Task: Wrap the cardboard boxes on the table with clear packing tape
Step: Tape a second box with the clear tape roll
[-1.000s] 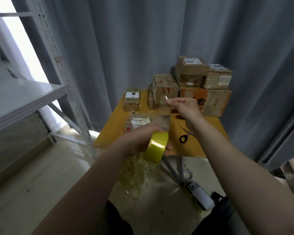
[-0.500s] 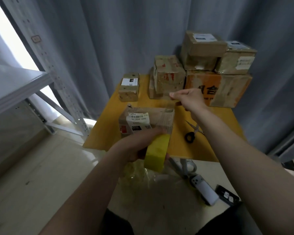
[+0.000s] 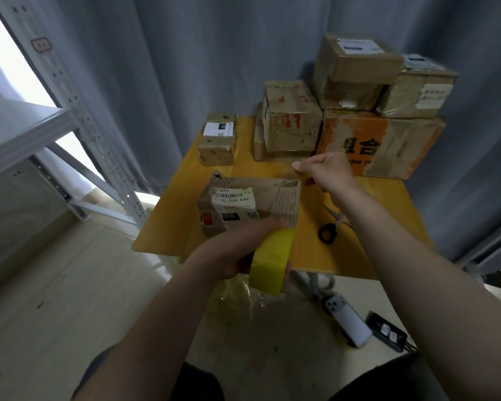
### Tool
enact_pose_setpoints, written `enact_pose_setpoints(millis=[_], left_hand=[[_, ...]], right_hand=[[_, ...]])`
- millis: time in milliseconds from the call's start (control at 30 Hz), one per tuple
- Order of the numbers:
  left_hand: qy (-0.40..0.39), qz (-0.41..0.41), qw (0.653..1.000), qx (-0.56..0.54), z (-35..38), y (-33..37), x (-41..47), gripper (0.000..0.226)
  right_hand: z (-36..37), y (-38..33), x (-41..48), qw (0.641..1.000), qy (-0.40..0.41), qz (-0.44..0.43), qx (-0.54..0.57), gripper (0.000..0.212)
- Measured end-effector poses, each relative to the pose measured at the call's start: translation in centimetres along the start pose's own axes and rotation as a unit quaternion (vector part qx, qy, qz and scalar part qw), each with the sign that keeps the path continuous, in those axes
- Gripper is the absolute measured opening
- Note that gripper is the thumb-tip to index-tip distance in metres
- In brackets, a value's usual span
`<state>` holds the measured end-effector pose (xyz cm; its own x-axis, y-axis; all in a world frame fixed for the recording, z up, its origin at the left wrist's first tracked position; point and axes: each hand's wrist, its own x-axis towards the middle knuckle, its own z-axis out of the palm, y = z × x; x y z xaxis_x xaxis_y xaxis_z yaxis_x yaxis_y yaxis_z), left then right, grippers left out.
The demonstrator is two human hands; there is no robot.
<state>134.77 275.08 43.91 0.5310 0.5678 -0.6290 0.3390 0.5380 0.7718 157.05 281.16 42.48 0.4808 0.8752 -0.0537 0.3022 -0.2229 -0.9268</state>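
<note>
The left hand (image 3: 235,251) grips a yellow roll of tape (image 3: 271,260) just over the near edge of the tabletop (image 3: 275,166). Its fingers are curled round the roll's left side and the thumb is under the rim, with the roll standing on edge. The right hand (image 3: 326,172) hovers further in, above the middle of the tabletop, with its fingers (image 3: 300,167) bunched and thumb and forefinger pressed together in a tight pinch. A faint, see-through strip of tape (image 3: 296,198) seems to run from the roll up to that pinch, across the right end of a worn cardboard box (image 3: 272,195), though it is hard to make out. This box sits close to the near edge, left of centre, with a white label on its top. A small box (image 3: 217,138) stands at the far left corner and a taped box (image 3: 291,123) at the far edge. An orange box (image 3: 379,146) at the far right corner carries two more boxes (image 3: 356,68). Scissors (image 3: 331,225) lie right of the worn box, under the right forearm.
</note>
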Motion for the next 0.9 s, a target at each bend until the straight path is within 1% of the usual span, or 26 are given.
enact_pose_setpoints(millis=[167, 233, 333, 433, 467, 533, 567, 600, 633, 667, 700, 733, 800, 833, 900], left_hand=[[-0.006, 0.005, 1.000, 0.008, -0.1, -0.6, 0.8, 0.045], [-0.004, 0.008, 1.000, 0.016, 0.0, -0.7, 1.0, 0.045], [0.002, 0.010, 1.000, 0.021, 0.0, -0.8, 1.2, 0.043], [0.009, 0.016, 1.000, 0.020, 0.2, -0.9, 1.3, 0.036], [0.011, 0.017, 1.000, 0.020, 0.2, -0.9, 1.3, 0.034], [0.008, 0.015, 1.000, 0.022, 0.1, -0.8, 1.4, 0.035], [0.004, 0.010, 1.000, 0.021, 0.0, -0.8, 1.4, 0.035], [-0.003, 0.007, 1.000, 0.020, 0.0, -0.9, 1.4, 0.036], [-0.009, 0.003, 1.000, 0.018, 0.0, -0.9, 1.5, 0.036], [-0.011, 0.002, 1.000, 0.017, -0.1, -0.9, 1.6, 0.036], [-0.011, 0.001, 1.000, 0.016, -0.1, -1.0, 1.6, 0.036], [-0.011, 0.001, 1.000, 0.014, -0.1, -1.0, 1.7, 0.036], [-0.009, 0.001, 1.000, 0.006, 0.0, -1.1, 1.8, 0.037], [-0.005, 0.002, 1.000, 0.003, 0.0, -1.1, 1.9, 0.037], [0.000, 0.003, 1.000, 0.000, 0.0, -1.1, 2.0, 0.038]], right_hand=[[0.2, 1.0, 0.0, 0.998, -0.037, 0.043, -0.001, 0.019], [0.1, 1.0, 0.3, 0.995, -0.069, 0.072, -0.014, 0.020], [-0.5, 0.5, 0.9, 0.978, -0.147, 0.114, -0.096, 0.021], [-1.0, 0.1, 1.1, 0.952, -0.200, 0.118, -0.199, 0.033], [-1.0, 0.0, 0.9, 0.942, -0.196, 0.104, -0.252, 0.036], [-0.9, 0.6, 0.8, 0.928, -0.157, 0.057, -0.333, 0.038], [-0.8, 1.0, 0.6, 0.935, -0.127, 0.027, -0.330, 0.039], [-0.8, 1.2, 0.3, 0.954, -0.092, -0.012, -0.286, 0.039], [-0.8, 1.2, -0.3, 0.972, -0.061, -0.058, -0.220, 0.038], [-0.7, 1.2, -0.9, 0.983, -0.052, -0.097, -0.149, 0.034], [-0.6, 1.1, -1.4, 0.987, -0.066, -0.119, -0.089, 0.029], [-0.2, 1.2, -1.9, 0.985, -0.106, -0.123, -0.054, 0.024], [0.7, 1.8, -2.5, 0.976, -0.185, -0.105, -0.045, 0.024], [1.2, 2.2, -2.4, 0.975, -0.194, -0.100, -0.045, 0.025], [1.4, 2.5, -1.9, 0.980, -0.178, -0.085, -0.039, 0.021]])
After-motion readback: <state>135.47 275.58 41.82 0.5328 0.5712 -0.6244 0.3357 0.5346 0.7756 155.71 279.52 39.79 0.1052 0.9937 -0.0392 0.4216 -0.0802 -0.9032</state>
